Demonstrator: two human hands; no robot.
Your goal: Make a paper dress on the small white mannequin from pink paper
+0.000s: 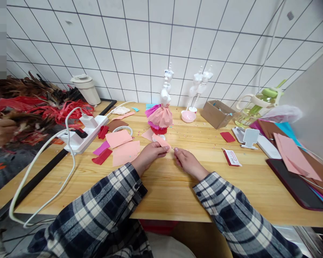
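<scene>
My left hand is closed on a small piece of pink crepe paper, pinched between thumb and fingers. Just to its right, the fingertips of my right hand are pressed together close to the paper's edge. Something thin and dark shows at those fingertips, too small to name. Beyond my hands stands a white miniature mannequin in a layered paper skirt of pink, magenta and red. Pink paper sheets lie to the left of my left hand, beside magenta and red scraps.
A roll of tape and a white power strip with looping cables lie left. Farther right are a pink bowl, cardboard box, phone stand, drink jug and dark tablet. Another person's hand touches feathers at far left.
</scene>
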